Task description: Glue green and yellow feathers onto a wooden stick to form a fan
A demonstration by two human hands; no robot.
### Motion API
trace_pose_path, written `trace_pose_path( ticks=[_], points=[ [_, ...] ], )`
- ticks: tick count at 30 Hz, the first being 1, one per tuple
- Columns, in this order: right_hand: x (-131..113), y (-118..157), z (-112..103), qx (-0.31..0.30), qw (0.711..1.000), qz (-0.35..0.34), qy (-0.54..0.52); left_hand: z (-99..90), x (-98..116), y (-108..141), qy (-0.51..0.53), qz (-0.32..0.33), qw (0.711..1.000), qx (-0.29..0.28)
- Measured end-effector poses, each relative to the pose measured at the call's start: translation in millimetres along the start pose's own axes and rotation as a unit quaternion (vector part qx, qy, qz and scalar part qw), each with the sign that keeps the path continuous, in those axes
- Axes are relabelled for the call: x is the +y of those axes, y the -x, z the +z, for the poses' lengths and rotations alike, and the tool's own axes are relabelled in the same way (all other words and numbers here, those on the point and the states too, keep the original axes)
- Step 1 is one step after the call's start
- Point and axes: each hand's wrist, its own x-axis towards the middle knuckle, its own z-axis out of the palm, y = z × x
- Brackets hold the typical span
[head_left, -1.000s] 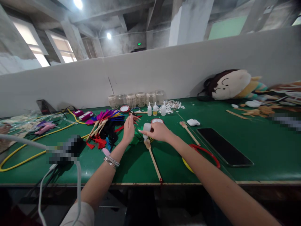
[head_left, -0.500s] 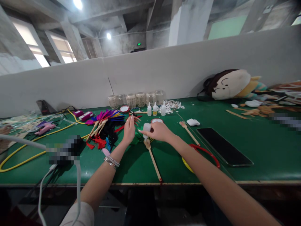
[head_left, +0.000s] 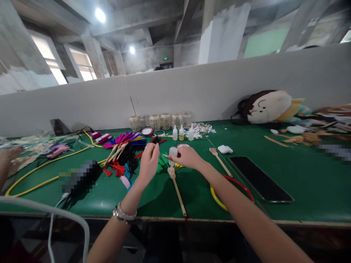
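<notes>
My right hand (head_left: 189, 157) holds a small white squeeze bottle (head_left: 173, 152) upside down. The bottle's tip points at the head of a wooden stick (head_left: 178, 193), which lies on the green table top near its front edge. My left hand (head_left: 149, 160) is raised just left of the bottle, its fingers bent together; what they hold, if anything, is too small to name. Green feathers (head_left: 162, 165) lie between and behind my hands. A second wooden stick (head_left: 221, 162) rests to the right of my right hand.
Colourful feathered sticks (head_left: 120, 146) lie left. Behind stand several glass jars (head_left: 155, 122) and three small bottles (head_left: 181, 133). A phone (head_left: 260, 179) and red and yellow rings (head_left: 241, 184) are right. Another person's hand (head_left: 9, 157) shows far left.
The view has shifted, so the table appears lower. My left fingers have bent and drawn together. At the far left, the other person's hand has come further into view.
</notes>
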Motion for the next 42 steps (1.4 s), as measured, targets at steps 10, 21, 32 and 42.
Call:
trace_pose_path(
  ticks=[10, 21, 32, 42],
  points=[
    [-6.5, 5.3, 3.9, -0.019, 0.999, -0.009, -0.026, 26.4, 15.0, 93.4, -0.312, -0.046, 0.928, -0.2],
    [-3.7, 2.9, 3.7, 0.004, 1.0, -0.008, -0.005, 37.8, 8.8, 97.2, -0.385, -0.041, 0.895, -0.222],
    [2.0, 3.3, -1.4, -0.03, 0.999, -0.024, -0.018, 37.5, 11.8, 94.4, -0.388, -0.056, 0.89, -0.235],
    [-0.5, 3.4, 0.4, -0.058, 0.997, -0.027, -0.042, 37.9, 10.3, 95.7, -0.385, -0.052, 0.891, -0.235]
  ],
)
